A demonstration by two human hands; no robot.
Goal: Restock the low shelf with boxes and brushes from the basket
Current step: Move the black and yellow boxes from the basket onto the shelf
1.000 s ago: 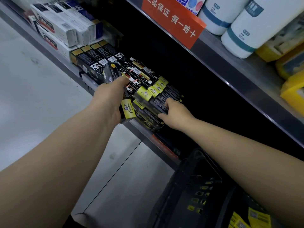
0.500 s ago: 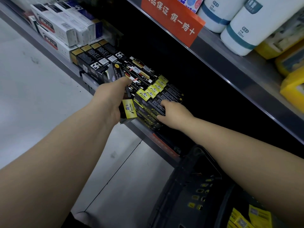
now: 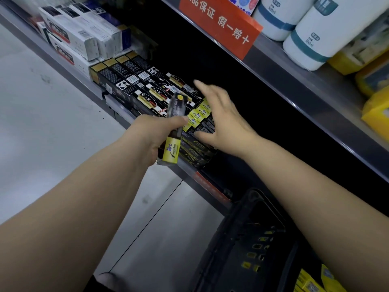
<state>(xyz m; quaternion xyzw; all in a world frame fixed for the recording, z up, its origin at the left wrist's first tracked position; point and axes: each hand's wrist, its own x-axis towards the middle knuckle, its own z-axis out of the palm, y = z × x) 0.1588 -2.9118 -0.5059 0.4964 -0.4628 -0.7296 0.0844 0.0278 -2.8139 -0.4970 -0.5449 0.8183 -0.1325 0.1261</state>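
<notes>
The right hand (image 3: 223, 123) lifts off the stack of black-and-yellow boxes (image 3: 199, 113) on the low shelf (image 3: 185, 171), which it pressed half a second ago. It now hovers just above the stack, fingers spread wide and holding nothing. The left hand (image 3: 151, 133) grips one more box (image 3: 171, 152) just in front of the stack, its upper end blurred. The row looks squared, ready for that box. More yellow packs (image 3: 309, 281) lie in the basket (image 3: 237, 228) below the stack. Above the stack, an orange sign (image 3: 221, 26) reads "品保证 假一赔十" and the white bottles (image 3: 309, 39) read "500ml"; the held box's label is unreadable.
</notes>
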